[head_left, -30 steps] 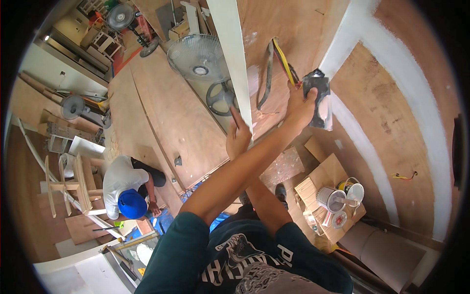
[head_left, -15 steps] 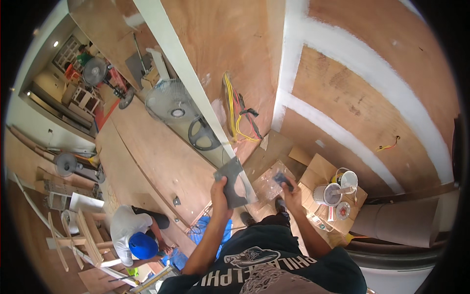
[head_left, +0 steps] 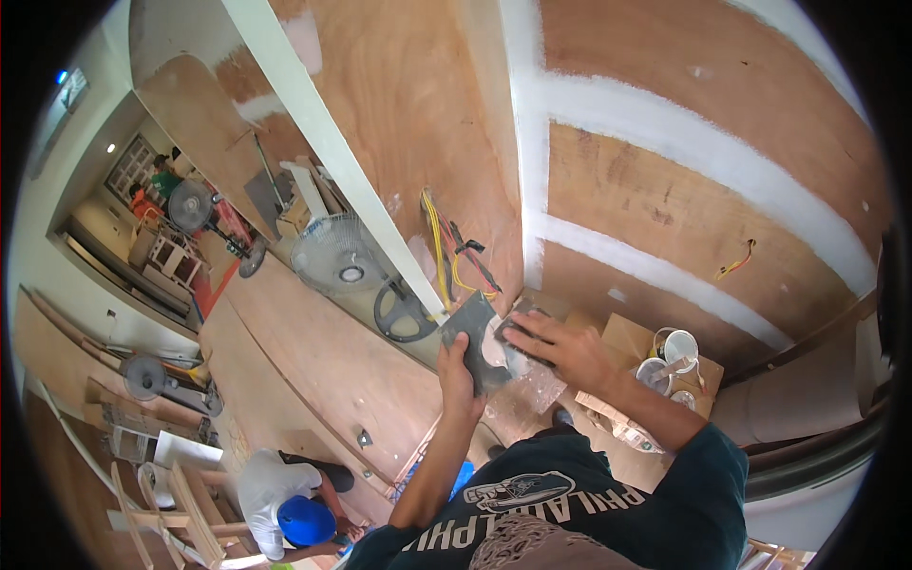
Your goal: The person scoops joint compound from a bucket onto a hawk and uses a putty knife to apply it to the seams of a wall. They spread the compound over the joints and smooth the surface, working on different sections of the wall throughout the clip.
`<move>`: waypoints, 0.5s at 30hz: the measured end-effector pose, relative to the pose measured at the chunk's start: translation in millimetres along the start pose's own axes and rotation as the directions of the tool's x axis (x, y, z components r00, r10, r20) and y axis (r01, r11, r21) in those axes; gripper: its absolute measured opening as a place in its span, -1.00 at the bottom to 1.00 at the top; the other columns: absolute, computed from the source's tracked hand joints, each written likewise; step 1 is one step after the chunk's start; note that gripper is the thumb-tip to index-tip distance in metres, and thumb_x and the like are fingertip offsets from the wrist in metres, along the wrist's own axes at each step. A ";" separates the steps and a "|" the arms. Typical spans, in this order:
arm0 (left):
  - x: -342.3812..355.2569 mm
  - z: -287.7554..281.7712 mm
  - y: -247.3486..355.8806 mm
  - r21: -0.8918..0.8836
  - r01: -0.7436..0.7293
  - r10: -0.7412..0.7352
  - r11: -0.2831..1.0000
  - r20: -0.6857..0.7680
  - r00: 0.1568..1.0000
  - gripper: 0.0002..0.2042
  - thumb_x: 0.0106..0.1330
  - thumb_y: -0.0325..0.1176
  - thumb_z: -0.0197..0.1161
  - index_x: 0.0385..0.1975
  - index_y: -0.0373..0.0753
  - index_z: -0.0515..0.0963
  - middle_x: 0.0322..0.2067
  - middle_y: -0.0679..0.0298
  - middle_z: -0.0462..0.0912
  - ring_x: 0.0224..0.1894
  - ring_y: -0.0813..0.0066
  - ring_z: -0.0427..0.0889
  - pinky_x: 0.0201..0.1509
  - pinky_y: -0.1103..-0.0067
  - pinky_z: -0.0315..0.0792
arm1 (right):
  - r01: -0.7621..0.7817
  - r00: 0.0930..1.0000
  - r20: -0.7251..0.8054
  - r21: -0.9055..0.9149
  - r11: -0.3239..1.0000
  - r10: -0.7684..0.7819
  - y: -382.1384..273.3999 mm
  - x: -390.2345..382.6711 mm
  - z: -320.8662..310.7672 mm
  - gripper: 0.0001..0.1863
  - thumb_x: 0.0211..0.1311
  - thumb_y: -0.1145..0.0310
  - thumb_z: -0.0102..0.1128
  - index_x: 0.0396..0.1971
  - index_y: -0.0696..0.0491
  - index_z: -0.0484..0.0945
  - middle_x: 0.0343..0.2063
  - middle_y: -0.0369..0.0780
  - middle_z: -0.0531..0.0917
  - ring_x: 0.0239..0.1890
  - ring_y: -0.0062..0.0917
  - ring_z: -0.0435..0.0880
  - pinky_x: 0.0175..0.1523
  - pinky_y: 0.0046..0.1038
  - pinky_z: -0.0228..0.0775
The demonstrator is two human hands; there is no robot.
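My left hand (head_left: 460, 382) grips a dark grey rectangular plate (head_left: 469, 315) by its near left side, thumb on top. A pale smear of putty (head_left: 493, 348) lies on the plate. My right hand (head_left: 570, 350) is closed around a dark-edged flat scraper (head_left: 525, 342) at the plate's right side, close to the putty. Its fingers cover much of the scraper, and I cannot tell whether the edge touches the plate. Just beyond the plate, yellow, red and black wires (head_left: 456, 252) hang from the plywood wall.
White buckets (head_left: 678, 350) stand on cardboard (head_left: 629, 342) at the right. A fan (head_left: 342, 261) lies left of the pale wall edge (head_left: 328, 142). A co-worker in a blue cap (head_left: 306, 521) bends down at lower left. More wires (head_left: 737, 261) poke from the right wall.
My right hand has moved in from the right and up to the plate with the scraper. The plate has shifted slightly right and farther away. The whole view has shifted.
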State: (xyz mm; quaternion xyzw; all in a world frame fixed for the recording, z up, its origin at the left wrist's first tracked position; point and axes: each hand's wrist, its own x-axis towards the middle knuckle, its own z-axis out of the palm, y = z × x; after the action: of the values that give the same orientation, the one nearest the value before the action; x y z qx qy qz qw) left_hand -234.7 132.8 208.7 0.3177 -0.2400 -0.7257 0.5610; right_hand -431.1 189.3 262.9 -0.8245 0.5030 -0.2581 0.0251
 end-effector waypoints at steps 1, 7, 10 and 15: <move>-2.5 1.0 -1.6 0.039 -0.045 0.045 0.998 -0.005 0.999 -0.67 0.42 -0.30 0.04 0.12 -0.25 0.38 0.00 0.19 0.56 0.01 0.31 0.59 0.08 0.40 0.51 | 0.031 0.999 -0.008 -0.090 0.995 -0.032 9.8 0.6 1.3 -0.21 -0.02 0.61 0.15 0.27 -0.33 0.37 0.26 -0.36 0.43 0.10 -0.37 0.60 -0.14 -0.41 0.63; -7.8 17.3 17.4 -0.012 -0.167 0.167 0.986 0.001 0.986 -0.68 0.43 -0.31 0.05 0.10 -0.31 0.40 -0.03 0.21 0.57 0.00 0.38 0.57 0.13 0.45 0.44 | -0.332 0.917 -0.033 0.490 0.806 0.398 82.4 -36.9 38.7 -0.46 0.21 0.42 0.20 0.22 -0.14 0.40 0.07 -0.33 0.57 -0.09 -0.48 0.65 -0.18 -0.50 0.60; 4.8 -9.8 8.3 -0.062 -0.125 0.121 0.990 -0.065 0.990 -0.68 0.43 -0.28 0.06 0.08 -0.31 0.42 -0.03 0.21 0.57 0.00 0.36 0.57 0.11 0.44 0.45 | -0.303 0.691 0.294 0.947 -0.104 0.661 55.5 -33.4 40.8 -0.59 0.31 0.33 0.20 0.13 0.04 0.45 -0.10 -0.33 0.62 -0.28 -0.63 0.63 -0.28 -0.60 0.54; 27.6 -53.8 -53.0 -0.093 0.129 -0.134 0.987 -0.045 0.990 -0.67 0.42 -0.24 0.07 0.05 -0.31 0.44 -0.09 0.22 0.61 -0.04 0.35 0.61 0.05 0.41 0.51 | -0.137 0.662 0.710 0.428 -0.893 0.239 26.9 -64.5 82.1 -0.65 0.39 0.34 0.05 0.13 0.06 0.40 -0.35 -0.29 0.54 -0.51 -0.66 0.54 -0.61 -0.73 0.39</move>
State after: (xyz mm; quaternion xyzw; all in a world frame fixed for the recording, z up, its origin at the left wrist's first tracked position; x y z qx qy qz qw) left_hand -235.2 120.1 129.3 0.3257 -0.1712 -0.7629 0.5317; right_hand -439.3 212.4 157.9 0.0466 0.2264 -0.5164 0.8245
